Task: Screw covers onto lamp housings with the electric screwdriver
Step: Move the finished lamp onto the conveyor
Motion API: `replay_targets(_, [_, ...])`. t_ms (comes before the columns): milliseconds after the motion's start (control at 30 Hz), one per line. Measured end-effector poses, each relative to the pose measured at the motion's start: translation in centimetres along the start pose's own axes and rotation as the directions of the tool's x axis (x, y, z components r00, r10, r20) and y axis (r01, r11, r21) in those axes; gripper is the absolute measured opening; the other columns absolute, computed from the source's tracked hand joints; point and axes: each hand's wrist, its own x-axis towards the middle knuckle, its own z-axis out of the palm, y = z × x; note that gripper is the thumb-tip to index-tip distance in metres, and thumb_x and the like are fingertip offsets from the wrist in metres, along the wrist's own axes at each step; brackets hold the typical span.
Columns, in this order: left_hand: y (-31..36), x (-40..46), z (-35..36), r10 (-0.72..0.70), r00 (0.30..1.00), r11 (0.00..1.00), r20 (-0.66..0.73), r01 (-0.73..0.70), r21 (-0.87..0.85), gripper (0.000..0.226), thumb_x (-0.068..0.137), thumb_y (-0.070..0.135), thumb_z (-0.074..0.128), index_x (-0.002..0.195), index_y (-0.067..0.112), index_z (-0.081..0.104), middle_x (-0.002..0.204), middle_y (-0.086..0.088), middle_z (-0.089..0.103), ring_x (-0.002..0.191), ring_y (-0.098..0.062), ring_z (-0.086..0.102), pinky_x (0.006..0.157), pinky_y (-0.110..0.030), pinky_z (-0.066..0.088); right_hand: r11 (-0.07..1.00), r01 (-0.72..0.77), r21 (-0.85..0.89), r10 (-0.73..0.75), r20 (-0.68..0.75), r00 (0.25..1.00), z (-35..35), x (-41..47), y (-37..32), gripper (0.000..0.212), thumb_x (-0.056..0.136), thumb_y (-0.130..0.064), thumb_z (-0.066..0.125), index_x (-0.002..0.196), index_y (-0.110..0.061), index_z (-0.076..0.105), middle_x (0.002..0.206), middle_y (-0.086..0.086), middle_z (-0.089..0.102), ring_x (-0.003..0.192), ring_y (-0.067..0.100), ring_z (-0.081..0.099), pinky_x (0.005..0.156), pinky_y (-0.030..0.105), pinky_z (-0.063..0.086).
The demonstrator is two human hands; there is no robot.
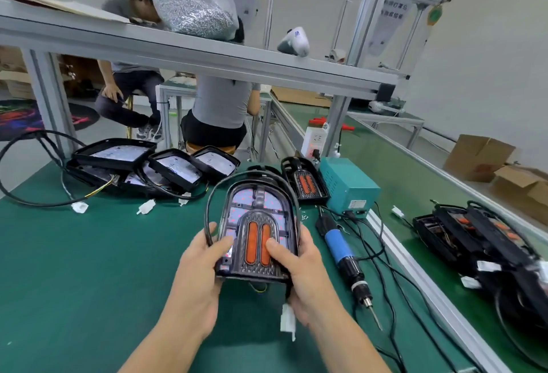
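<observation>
Left hand (198,266) and right hand (301,266) raised above green bench mat (74,254), fingers curled round arch-shaped black lamp housing (257,230), thumbs pressed on its clear cover with two orange lenses. Blue-and-black electric screwdriver (345,257) lying just right on the mat. Clear plastic bag (194,2) full of silvery screws on upper shelf.

two hands (197,272), one electric screwdriver (344,257), three white connectors (79,206)

Bare mat (74,254) left; electric screwdriver (344,254), cables (382,260) crowd right.
</observation>
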Motion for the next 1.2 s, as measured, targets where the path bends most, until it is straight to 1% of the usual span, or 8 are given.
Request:
replay_targets(200, [0.2,0.0,6.4,-0.004,0.958,0.991,0.285,-0.034,0.129,0.029,0.098,0.016,0.045,0.122,0.027,0.058,0.114,0.001,0.070,0.098,-0.018,0.065,0.089,-0.047,0.049,0.958,0.256,-0.125,-0.280,-0.249,0.927,-3.3,-0.4,-4.0,0.071,0.090,-0.012,0.068,0.147,-0.037,0.034,0.134,-0.005,0.062,0.122,0.019,0.060,0.107,0.049,0.044])
replay_targets(467, [-3.2,1.5,18.6,-0.137,0.880,0.978,0.455,0.047,0.204,0.023,0.097,0.015,0.046,0.105,0.027,0.064,0.098,0.004,0.072,0.081,-0.017,0.060,0.075,-0.039,0.052,0.897,0.309,-0.317,-0.439,-0.554,0.707,-12.0,-2.6,-10.8,0.057,0.101,-0.014,0.052,0.149,-0.037,0.032,0.141,-0.012,0.052,0.128,0.011,0.052,0.112,0.045,0.039])
replay_targets(600, [-5.4,0.9,25.0,-0.184,0.806,0.968,0.563,0.048,0.247,0.027,0.097,0.018,0.046,0.121,0.024,0.058,0.108,0.001,0.068,0.079,-0.011,0.061,0.060,-0.027,0.053,0.892,0.275,-0.358,-0.450,-0.664,0.597,-17.2,-4.7,-14.0,0.053,0.102,-0.021,0.051,0.148,-0.041,0.033,0.142,-0.009,0.052,0.127,0.017,0.054,0.108,0.048,0.043])
replay_targets(700, [-6.9,0.2,29.6,-0.244,0.755,0.962,0.608,0.110,0.250,0.051,0.099,0.024,0.047,0.147,0.019,0.031,0.132,-0.003,0.057,0.095,-0.017,0.060,0.083,-0.039,0.055,0.894,0.274,-0.354,-0.447,-0.748,0.491,-20.9,-5.6,-16.6,0.048,0.102,-0.019,0.049,0.146,-0.034,0.037,0.138,-0.002,0.056,0.122,0.022,0.058,0.105,0.050,0.045])
replay_targets(800, [-8.0,-0.6,33.1,-0.283,0.699,0.956,0.657,0.149,0.252,0.064,0.099,0.021,0.048,0.152,0.025,0.011,0.144,-0.001,0.044,0.113,-0.020,0.054,0.097,-0.039,0.046,0.915,0.241,-0.324,-0.401,-0.809,0.430,-24.3,-5.6,-19.4,0.046,0.103,-0.017,0.046,0.147,-0.029,0.036,0.139,0.004,0.055,0.121,0.028,0.057,0.102,0.055,0.047])
replay_targets(933, [-9.1,-0.4,35.8,-0.311,0.650,0.948,0.693,0.167,0.269,0.072,0.098,0.008,0.048,0.153,0.027,0.005,0.152,-0.002,0.034,0.117,-0.020,0.051,0.076,-0.023,0.049,0.963,0.104,-0.248,-0.268,-0.862,0.430,-27.3,-4.6,-21.8,0.048,0.104,-0.018,0.043,0.150,-0.025,0.030,0.139,0.009,0.052,0.119,0.033,0.056,0.094,0.054,0.050])
replay_targets(1067, [-10.0,0.7,37.1,-0.318,0.647,0.936,0.693,0.096,0.340,0.077,0.096,0.000,0.047,0.153,0.030,0.004,0.158,-0.005,0.019,0.139,-0.025,0.031,0.113,-0.041,0.029,0.949,-0.036,-0.313,-0.269,-0.865,0.422,-28.8,-3.3,-22.8,0.044,0.105,-0.014,0.041,0.147,-0.019,0.032,0.138,0.002,0.049,0.117,0.025,0.050,0.093,0.044,0.042])
replay_targets(1200, [-10.8,1.2,37.2,-0.310,0.601,0.919,0.737,-0.008,0.394,0.074,0.095,-0.001,0.045,0.152,0.031,0.011,0.158,0.001,0.015,0.141,-0.020,0.027,0.114,-0.036,0.025,0.928,-0.116,-0.353,-0.290,-0.883,0.368,-30.3,-3.0,-23.6,0.039,0.102,-0.007,0.041,0.140,-0.014,0.040,0.128,0.011,0.055,0.104,0.028,0.055,0.087,0.040,0.048])
